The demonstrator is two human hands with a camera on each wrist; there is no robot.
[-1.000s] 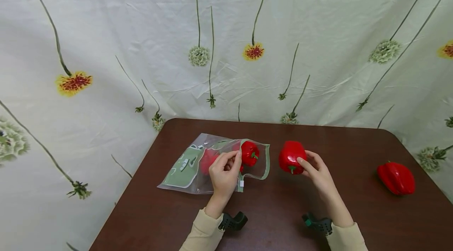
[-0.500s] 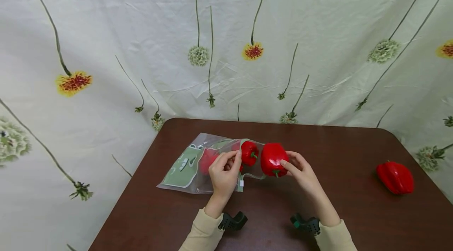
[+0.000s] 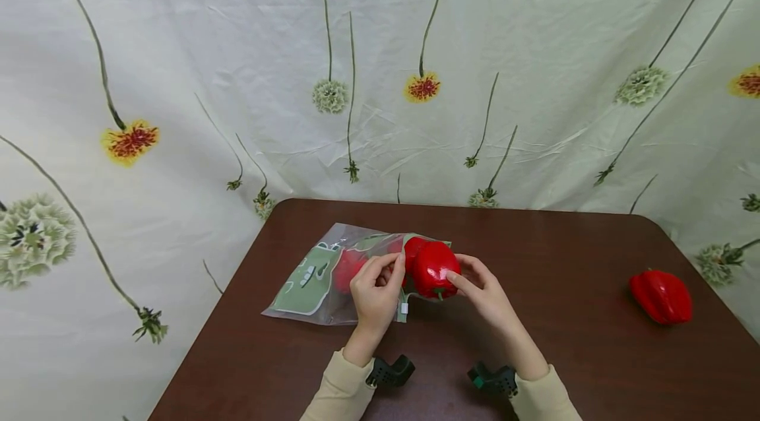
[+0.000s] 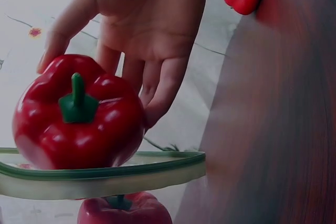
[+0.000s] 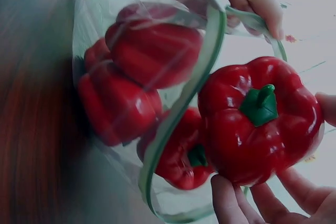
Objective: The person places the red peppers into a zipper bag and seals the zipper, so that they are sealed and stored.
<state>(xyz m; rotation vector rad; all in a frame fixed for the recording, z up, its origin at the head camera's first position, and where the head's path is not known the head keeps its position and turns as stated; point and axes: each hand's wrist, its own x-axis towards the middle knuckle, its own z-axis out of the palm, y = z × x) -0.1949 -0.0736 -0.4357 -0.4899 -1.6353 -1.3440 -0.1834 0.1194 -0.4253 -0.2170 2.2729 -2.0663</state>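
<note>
A clear zip bag (image 3: 347,299) with a green printed panel lies on the table, its green-edged mouth facing right. My left hand (image 3: 375,292) pinches the bag's upper rim between thumb and fingers. At that mouth my right hand (image 3: 489,292) holds a red bell pepper (image 3: 435,269) by its side, green stem toward me. The right wrist view has this pepper (image 5: 262,124) at the opening, partly overlapping the green rim (image 5: 181,111). Several red peppers (image 5: 157,51) are inside the bag; one (image 5: 184,150) sits close to the mouth. A white slider (image 3: 404,308) hangs at the rim's near corner.
Another red bell pepper (image 3: 661,297) lies on its side at the right of the dark brown table (image 3: 558,262). A pale flower-printed cloth (image 3: 386,124) hangs behind the table's far edge. Both wrists wear black devices (image 3: 392,371).
My right hand has carried the pepper leftward, from beside the bag to its mouth, where it now covers part of the pepper inside. The left hand has stayed at the rim.
</note>
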